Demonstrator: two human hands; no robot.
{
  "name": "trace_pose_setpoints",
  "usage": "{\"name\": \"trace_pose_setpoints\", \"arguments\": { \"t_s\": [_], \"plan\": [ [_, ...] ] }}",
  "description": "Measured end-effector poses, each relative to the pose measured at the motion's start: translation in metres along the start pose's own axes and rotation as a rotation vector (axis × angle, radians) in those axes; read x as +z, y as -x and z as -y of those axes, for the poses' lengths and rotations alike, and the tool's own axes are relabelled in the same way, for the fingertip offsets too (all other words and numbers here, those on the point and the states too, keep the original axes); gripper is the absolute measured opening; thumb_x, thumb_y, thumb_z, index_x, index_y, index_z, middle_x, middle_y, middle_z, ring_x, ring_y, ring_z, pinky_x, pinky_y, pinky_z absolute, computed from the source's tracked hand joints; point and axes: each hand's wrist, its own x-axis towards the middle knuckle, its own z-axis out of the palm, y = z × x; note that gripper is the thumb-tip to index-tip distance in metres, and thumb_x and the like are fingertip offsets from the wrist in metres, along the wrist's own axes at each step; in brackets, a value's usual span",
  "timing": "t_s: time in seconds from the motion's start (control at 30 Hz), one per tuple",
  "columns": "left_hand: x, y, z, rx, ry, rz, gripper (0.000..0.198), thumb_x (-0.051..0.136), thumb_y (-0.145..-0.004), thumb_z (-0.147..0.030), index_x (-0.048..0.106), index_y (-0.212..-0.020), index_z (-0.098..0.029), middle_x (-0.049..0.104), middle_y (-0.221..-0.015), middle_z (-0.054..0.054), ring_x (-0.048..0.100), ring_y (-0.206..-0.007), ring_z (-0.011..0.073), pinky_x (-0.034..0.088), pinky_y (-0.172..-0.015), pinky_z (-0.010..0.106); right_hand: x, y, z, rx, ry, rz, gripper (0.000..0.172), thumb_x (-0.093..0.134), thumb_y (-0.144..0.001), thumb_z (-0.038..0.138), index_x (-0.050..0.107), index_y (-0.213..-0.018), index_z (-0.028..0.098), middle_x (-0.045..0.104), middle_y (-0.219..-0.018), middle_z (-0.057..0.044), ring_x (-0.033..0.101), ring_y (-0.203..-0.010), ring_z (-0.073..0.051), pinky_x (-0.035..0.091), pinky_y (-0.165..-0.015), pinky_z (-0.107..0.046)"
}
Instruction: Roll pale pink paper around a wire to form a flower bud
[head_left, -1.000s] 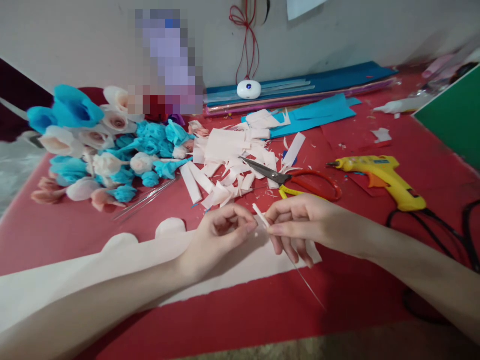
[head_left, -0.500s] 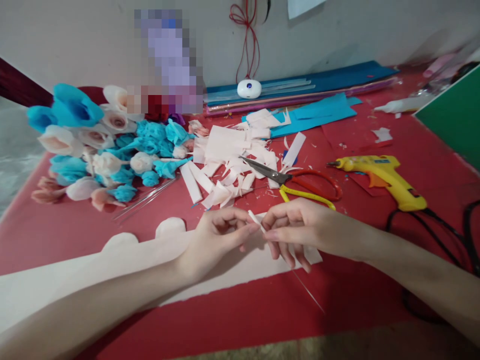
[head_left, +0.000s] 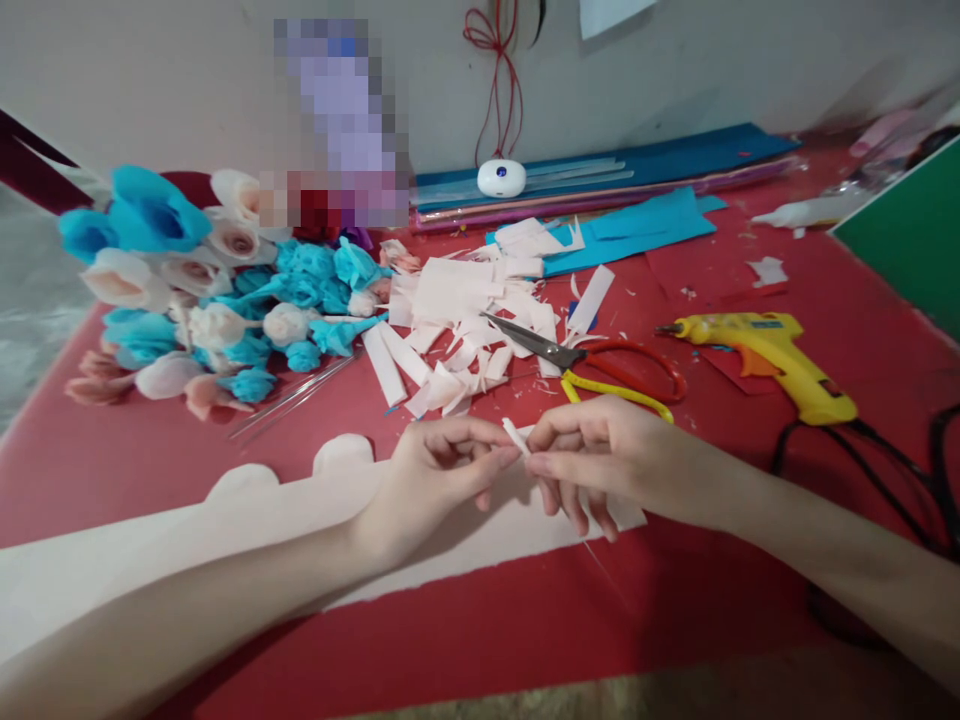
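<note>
A small rolled strip of white paper (head_left: 514, 434) is pinched between the fingertips of both hands. My left hand (head_left: 439, 480) grips it from the left with thumb and forefinger. From the other side my right hand (head_left: 615, 455) holds its lower end, the remaining fingers curled loosely below. A faint thin line (head_left: 598, 556), perhaps a wire, shows beneath the right hand. Under both hands lies a long sheet of pale crepe paper (head_left: 172, 545). Two rounded pale paper pieces (head_left: 343, 455) rest along its upper edge.
Scissors (head_left: 532, 342) with red and yellow handles lie beyond my hands, against cut pale paper strips (head_left: 454, 290). A yellow glue gun (head_left: 780, 355) with a black cord is at right. Blue and pale paper flowers (head_left: 157, 215) crowd the left. A green board (head_left: 907, 230) stands far right.
The rolled strip has turned slightly between my fingertips, and the thin line below my right hand looks shorter and fainter. The view has shifted a little; other things stay put.
</note>
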Motion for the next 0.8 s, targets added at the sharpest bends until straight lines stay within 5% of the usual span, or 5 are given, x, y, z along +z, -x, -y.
{"name": "trace_pose_setpoints", "arguments": {
  "t_s": [0.8],
  "plan": [
    [-0.0015, 0.0001, 0.0015, 0.020, -0.007, 0.024, 0.010, 0.060, -0.074, -0.013, 0.066, -0.068, -0.017, 0.049, -0.039, -0.009, 0.039, -0.037, -0.0010, 0.032, -0.042, 0.009, 0.0029, 0.0019, -0.0042, -0.016, 0.018, -0.051, 0.018, 0.049, -0.081, 0.032, 0.049, -0.078, 0.014, 0.060, -0.064, -0.002, 0.055, -0.045, -0.009, 0.038, -0.034, -0.014]
  ]
}}
